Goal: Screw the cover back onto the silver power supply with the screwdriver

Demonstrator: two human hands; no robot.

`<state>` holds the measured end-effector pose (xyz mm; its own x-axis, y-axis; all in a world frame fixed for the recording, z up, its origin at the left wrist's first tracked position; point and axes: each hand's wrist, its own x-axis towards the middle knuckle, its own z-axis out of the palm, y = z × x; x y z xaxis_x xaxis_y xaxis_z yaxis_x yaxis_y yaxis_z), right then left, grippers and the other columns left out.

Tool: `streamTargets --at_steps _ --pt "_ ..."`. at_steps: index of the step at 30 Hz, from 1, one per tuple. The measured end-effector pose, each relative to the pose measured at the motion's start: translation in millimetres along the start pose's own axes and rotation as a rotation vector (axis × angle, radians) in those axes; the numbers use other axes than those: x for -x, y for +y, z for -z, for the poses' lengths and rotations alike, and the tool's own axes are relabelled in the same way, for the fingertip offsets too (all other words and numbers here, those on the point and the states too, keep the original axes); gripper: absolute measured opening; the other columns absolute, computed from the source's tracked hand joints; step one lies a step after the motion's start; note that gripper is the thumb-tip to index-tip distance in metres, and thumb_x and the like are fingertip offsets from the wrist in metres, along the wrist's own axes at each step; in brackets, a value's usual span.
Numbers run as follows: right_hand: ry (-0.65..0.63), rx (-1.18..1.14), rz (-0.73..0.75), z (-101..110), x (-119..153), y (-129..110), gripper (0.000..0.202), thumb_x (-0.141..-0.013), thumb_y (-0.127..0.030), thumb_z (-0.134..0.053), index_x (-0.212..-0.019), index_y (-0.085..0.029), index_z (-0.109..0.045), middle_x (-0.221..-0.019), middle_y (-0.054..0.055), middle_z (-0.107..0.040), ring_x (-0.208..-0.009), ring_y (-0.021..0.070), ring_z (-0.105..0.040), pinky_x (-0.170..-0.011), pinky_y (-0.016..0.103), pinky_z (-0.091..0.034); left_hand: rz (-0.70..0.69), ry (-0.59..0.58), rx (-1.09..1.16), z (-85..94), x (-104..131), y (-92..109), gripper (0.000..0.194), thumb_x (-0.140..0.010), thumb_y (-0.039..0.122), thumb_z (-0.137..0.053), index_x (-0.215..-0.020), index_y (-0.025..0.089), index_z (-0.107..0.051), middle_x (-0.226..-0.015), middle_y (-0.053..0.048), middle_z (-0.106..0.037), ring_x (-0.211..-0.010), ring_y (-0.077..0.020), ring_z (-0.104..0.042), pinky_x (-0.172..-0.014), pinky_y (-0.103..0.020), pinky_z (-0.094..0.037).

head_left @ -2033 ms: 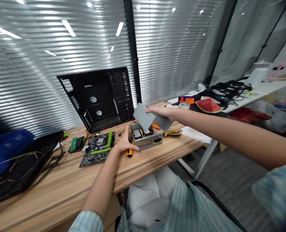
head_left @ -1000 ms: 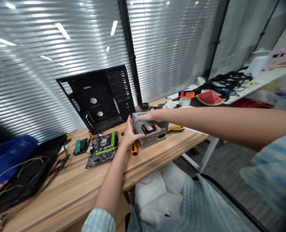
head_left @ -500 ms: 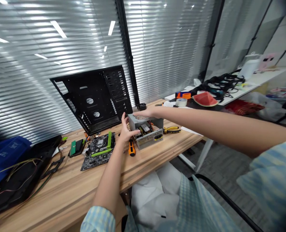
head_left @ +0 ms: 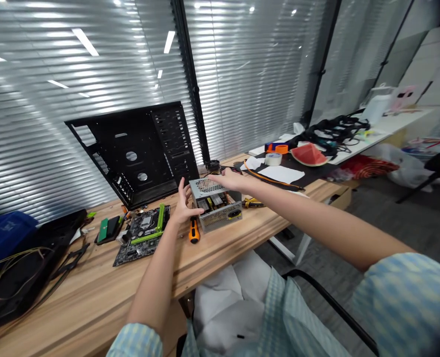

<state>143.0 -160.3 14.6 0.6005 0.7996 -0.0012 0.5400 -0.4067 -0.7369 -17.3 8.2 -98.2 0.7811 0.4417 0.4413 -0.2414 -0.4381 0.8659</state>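
Note:
A grey metal power supply (head_left: 222,218) stands on the wooden table, its inner parts showing through the gap below its perforated top cover (head_left: 207,185). My left hand (head_left: 184,206) grips its left side, thumb at the near corner and fingers spread toward the back; some fingertips are hidden. On the cover's far right part, my right hand (head_left: 229,179) rests with its fingers bent and closed around the edge. An orange and black screwdriver (head_left: 193,232) lies just left of the power supply. Yellow and black pliers (head_left: 253,203) lie to its right, partly covered by my right forearm.
A motherboard (head_left: 143,233) with green slots lies to the left. Behind it leans a black computer case panel (head_left: 138,153). Further right are tape (head_left: 273,158), white paper (head_left: 281,173), a dark cable (head_left: 272,180) and a watermelon-shaped item (head_left: 309,154). A blue bag (head_left: 12,233) sits far left.
My right hand has gone from lying flat over the cover to bent fingers at its far right part. My left hand stays on the side. The view has turned slightly right.

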Motion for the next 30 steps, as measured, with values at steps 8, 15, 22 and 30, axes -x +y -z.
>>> streamTargets --at_steps 8,15,22,30 --pt "0.074 -0.072 0.093 -7 8 30 0.072 -0.083 -0.070 -0.050 -0.130 -0.015 -0.049 -0.137 0.020 -0.056 -0.130 0.0324 -0.050 -0.107 0.042 -0.036 0.065 -0.037 -0.023 -0.4 7 4 0.151 -0.046 0.055 -0.091 -0.155 0.034 0.012 -0.162 -0.018 -0.011 -0.150 -0.0387 -0.019 -0.119 -0.055 -0.021" --pt "0.212 -0.449 0.269 -33 5 88 0.055 -0.089 -0.065 -0.042 -0.119 -0.021 -0.052 -0.120 0.009 -0.067 -0.115 0.0217 -0.061 -0.101 0.032 -0.043 0.074 -0.063 0.004 -1.1 13 3 0.153 -0.047 0.051 -0.093 -0.155 0.034 0.014 -0.164 -0.018 -0.009 -0.152 -0.0382 -0.015 -0.120 -0.055 -0.021" --pt "0.392 -0.706 0.594 -75 -14 139 0.056 -0.093 -0.064 -0.040 -0.119 -0.020 -0.063 -0.127 0.010 -0.065 -0.122 0.0258 -0.057 -0.108 0.041 -0.040 0.037 -0.057 0.058 -0.2 14 -8 0.154 -0.046 0.047 -0.095 -0.156 0.034 0.012 -0.165 -0.017 -0.005 -0.153 -0.0370 -0.012 -0.123 -0.052 -0.011" --pt "0.440 -0.539 0.635 -82 -15 150 0.046 -0.096 -0.054 -0.043 -0.126 -0.026 -0.065 -0.131 0.006 -0.065 -0.123 0.0250 -0.055 -0.108 0.043 -0.038 0.034 -0.055 0.129 -5.0 17 -10 0.144 -0.052 0.051 -0.090 -0.156 0.036 0.010 -0.166 -0.010 -0.006 -0.153 -0.0356 -0.008 -0.124 -0.050 -0.012"
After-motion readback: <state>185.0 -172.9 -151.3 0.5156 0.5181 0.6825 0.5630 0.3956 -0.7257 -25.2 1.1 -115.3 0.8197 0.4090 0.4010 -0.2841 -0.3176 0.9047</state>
